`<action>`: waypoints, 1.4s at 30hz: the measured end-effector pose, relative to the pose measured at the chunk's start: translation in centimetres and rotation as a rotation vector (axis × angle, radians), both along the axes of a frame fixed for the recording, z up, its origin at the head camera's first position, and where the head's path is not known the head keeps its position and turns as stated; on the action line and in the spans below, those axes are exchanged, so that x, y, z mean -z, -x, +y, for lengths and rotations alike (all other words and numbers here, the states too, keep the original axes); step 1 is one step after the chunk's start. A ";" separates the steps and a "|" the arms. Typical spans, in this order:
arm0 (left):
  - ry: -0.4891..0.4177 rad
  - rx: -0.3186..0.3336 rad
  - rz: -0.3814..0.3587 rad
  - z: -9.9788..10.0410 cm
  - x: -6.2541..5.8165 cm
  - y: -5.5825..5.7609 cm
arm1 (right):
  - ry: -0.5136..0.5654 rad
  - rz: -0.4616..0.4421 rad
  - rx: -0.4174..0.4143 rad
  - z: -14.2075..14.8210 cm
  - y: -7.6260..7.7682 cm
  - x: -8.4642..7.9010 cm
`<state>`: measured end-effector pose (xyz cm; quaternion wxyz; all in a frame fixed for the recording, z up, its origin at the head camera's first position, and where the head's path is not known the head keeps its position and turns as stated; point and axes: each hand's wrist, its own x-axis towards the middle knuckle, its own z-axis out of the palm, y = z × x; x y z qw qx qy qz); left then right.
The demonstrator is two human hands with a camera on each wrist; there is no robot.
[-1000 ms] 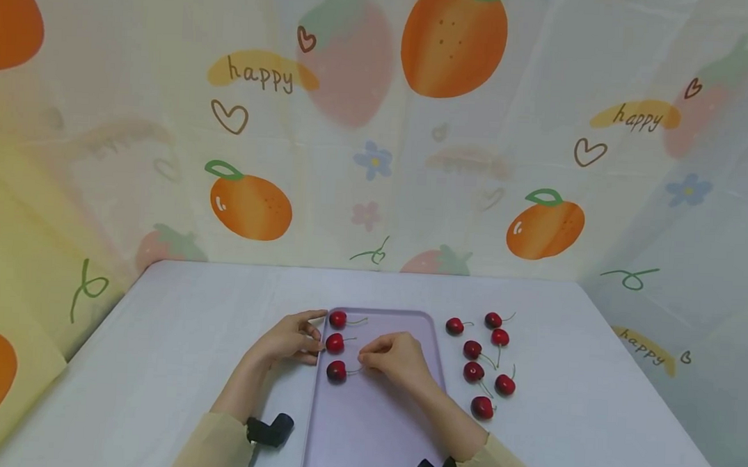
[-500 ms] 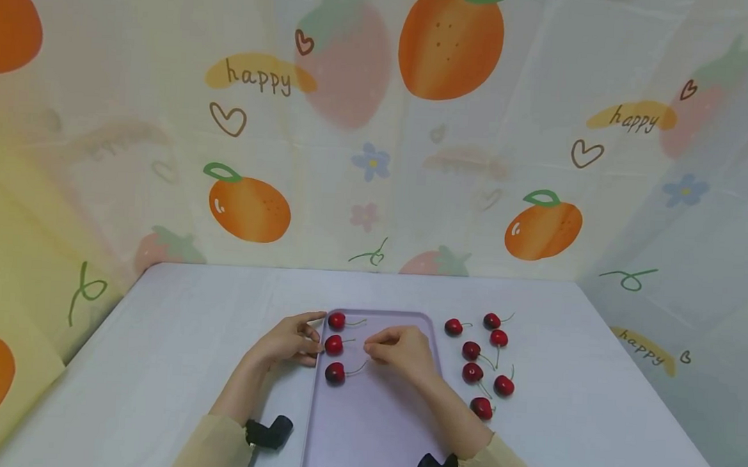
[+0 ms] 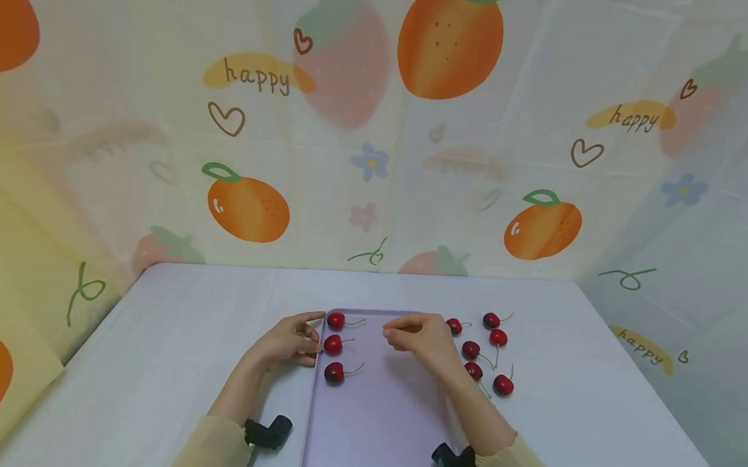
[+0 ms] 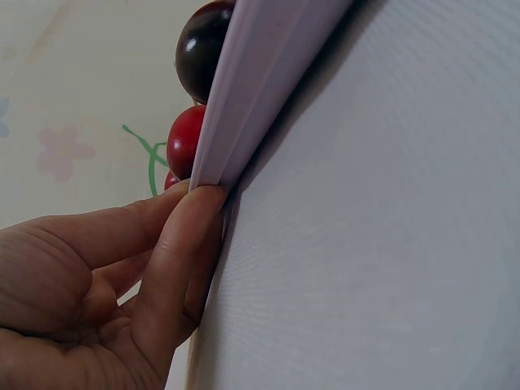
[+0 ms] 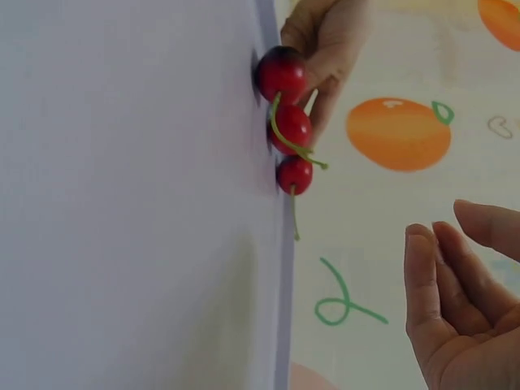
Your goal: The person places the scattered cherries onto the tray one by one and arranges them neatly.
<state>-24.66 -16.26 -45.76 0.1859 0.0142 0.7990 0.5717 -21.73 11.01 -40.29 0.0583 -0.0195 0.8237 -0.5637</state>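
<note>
Three cherries [image 3: 333, 344] are lined beside the left hand [image 3: 289, 340], by which the tray [image 3: 372, 428] is pinched; opposite them, the right hand [image 3: 421, 339] is held raised, fingertips narrowly parted.

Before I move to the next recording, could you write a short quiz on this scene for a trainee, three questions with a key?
1. Count: how many cherries lie on the tray?
2. True or false: the right hand holds nothing.
3. Choose one. The left hand is touching:
a) a stem
b) the tray's edge
c) the right sleeve

Key:
1. Three, in a line along the tray's left side.
2. True; the right wrist view shows its thumb and fingers apart with nothing between them.
3. b
</note>
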 end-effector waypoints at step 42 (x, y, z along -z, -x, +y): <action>-0.021 0.018 0.010 -0.3 -0.1 0.0 | -0.198 -0.010 0.142 14.7 0.0 -1.1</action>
